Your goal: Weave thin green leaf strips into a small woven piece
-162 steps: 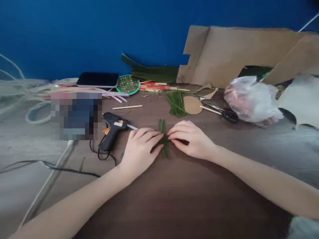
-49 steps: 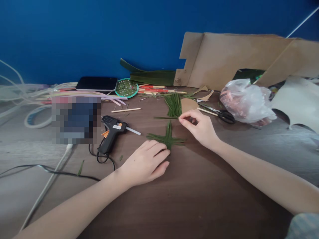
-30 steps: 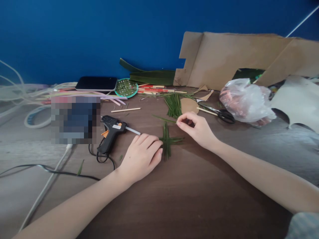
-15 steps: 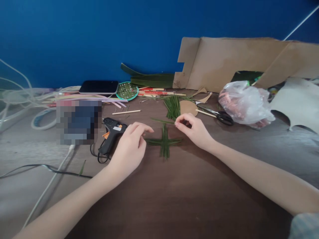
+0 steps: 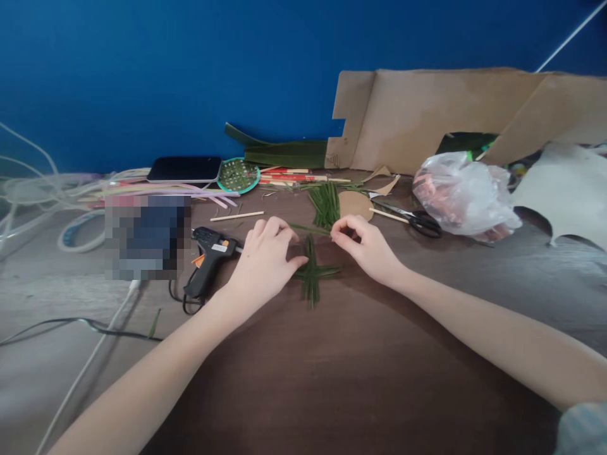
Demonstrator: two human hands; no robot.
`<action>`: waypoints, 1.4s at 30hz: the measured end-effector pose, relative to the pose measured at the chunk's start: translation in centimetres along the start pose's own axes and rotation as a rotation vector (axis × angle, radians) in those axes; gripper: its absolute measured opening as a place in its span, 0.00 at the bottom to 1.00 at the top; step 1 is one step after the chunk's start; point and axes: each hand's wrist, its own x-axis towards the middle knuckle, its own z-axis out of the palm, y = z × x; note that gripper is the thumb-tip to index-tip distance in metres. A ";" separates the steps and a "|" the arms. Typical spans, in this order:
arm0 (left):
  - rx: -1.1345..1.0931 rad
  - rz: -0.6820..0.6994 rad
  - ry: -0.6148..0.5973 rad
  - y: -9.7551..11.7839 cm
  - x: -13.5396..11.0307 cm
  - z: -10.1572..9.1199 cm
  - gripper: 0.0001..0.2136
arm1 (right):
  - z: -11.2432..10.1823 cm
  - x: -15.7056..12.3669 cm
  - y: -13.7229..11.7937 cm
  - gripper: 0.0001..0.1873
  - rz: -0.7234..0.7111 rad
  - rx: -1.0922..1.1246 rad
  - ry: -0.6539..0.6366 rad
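Observation:
A small cross of green leaf strips (image 5: 312, 273) lies on the brown table (image 5: 332, 373). My left hand (image 5: 265, 262) rests on its left arm, fingers curled, with the fingertips reaching toward a single thin green strip (image 5: 310, 229). My right hand (image 5: 367, 246) pinches the right end of that strip just above the cross. A heap of loose green strips (image 5: 325, 202) lies right behind the two hands.
A black glue gun (image 5: 206, 259) with its cord lies left of my left hand. Scissors (image 5: 417, 220), a round cardboard piece (image 5: 355, 203), a plastic bag (image 5: 465, 196), a wooden stick (image 5: 237, 216) and cardboard sheets (image 5: 427, 114) are behind. A phone (image 5: 184, 169) and a green woven disc (image 5: 238, 175) sit by the blue wall.
My left hand has moved right from beside the glue gun back onto the cross's left arm. My right hand stays pinched on the single strip, brought a little closer to the cross.

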 end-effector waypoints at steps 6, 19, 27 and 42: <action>-0.014 0.038 -0.071 -0.3 0.0 0.3 0.13 | 0.0 0.0 0.0 0.04 -0.001 0.000 0.005; -0.014 0.015 -0.100 -0.3 0.2 0.7 0.19 | 0.5 -0.3 -0.1 0.06 -0.101 0.090 -0.121; -0.046 0.031 -0.103 -0.2 0.3 1.0 0.20 | 0.5 -0.4 0.5 0.07 -0.104 0.117 -0.142; -0.180 0.115 -0.121 -0.5 0.3 1.1 0.17 | 0.4 -0.4 0.4 0.07 -0.079 0.154 -0.095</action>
